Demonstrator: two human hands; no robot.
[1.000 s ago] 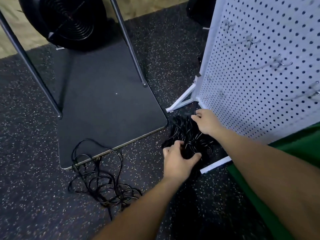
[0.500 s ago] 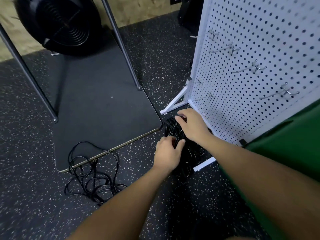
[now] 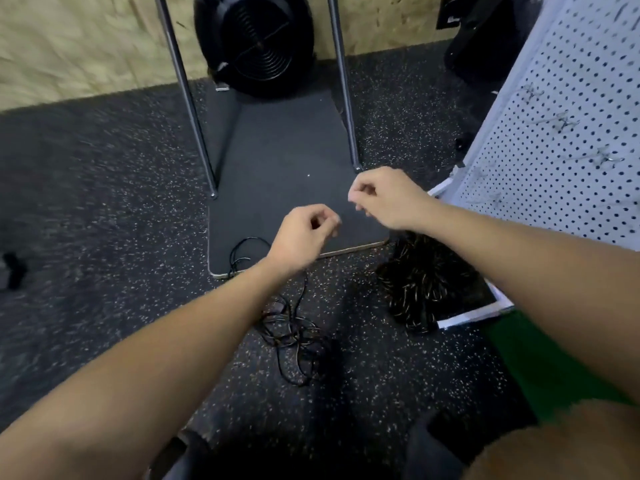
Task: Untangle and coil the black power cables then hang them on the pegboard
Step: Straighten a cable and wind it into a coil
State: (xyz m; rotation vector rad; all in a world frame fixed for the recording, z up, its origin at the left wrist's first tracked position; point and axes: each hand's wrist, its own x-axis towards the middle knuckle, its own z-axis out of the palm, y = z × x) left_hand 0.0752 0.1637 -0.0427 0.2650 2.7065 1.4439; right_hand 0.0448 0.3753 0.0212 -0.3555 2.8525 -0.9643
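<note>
A dense pile of black power cables (image 3: 422,282) lies on the floor by the white foot (image 3: 474,315) of the pegboard (image 3: 561,147). A looser black cable tangle (image 3: 291,327) sprawls on the floor, partly under my left forearm, with one loop reaching onto the dark mat (image 3: 284,174). My left hand (image 3: 304,237) hovers above the mat's front edge, fingers loosely curled, with nothing visible in it. My right hand (image 3: 388,199) hovers up and left of the pile, also loosely curled and empty. The view is motion-blurred.
Metal hooks (image 3: 564,123) stick out of the pegboard at right. Two metal legs (image 3: 187,98) (image 3: 343,84) stand on the mat, with a black round fan (image 3: 254,39) behind them. A green surface (image 3: 540,362) is at lower right. The floor is speckled rubber.
Both hands have let go of the cable pile and lifted up and to the left of it. The camera has swung left, so the pegboard now sits at the right edge.
</note>
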